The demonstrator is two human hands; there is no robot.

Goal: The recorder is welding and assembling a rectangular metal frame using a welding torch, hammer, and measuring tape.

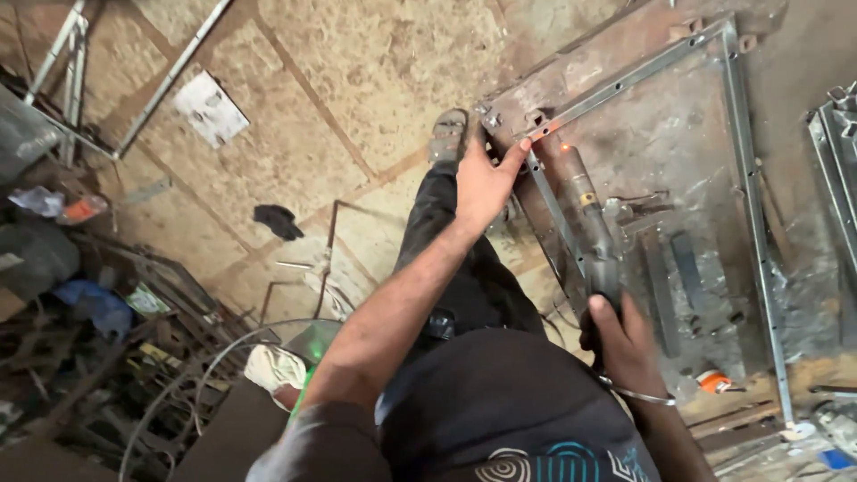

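Right hand [619, 344] — closed around the handle of the welding torch [585, 207], which points away along the metal frame [625, 78]. Left hand [486, 183] — open, fingers spread, pressing the frame's corner onto the steel workbench [678, 134]; a glowing spot sits just beside the thumb.

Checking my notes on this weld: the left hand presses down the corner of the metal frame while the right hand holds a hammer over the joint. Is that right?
Not quite. In the head view the right hand holds a welding electrode holder, not a hammer, its tip glowing at the joint. The left hand does press the metal frame corner.
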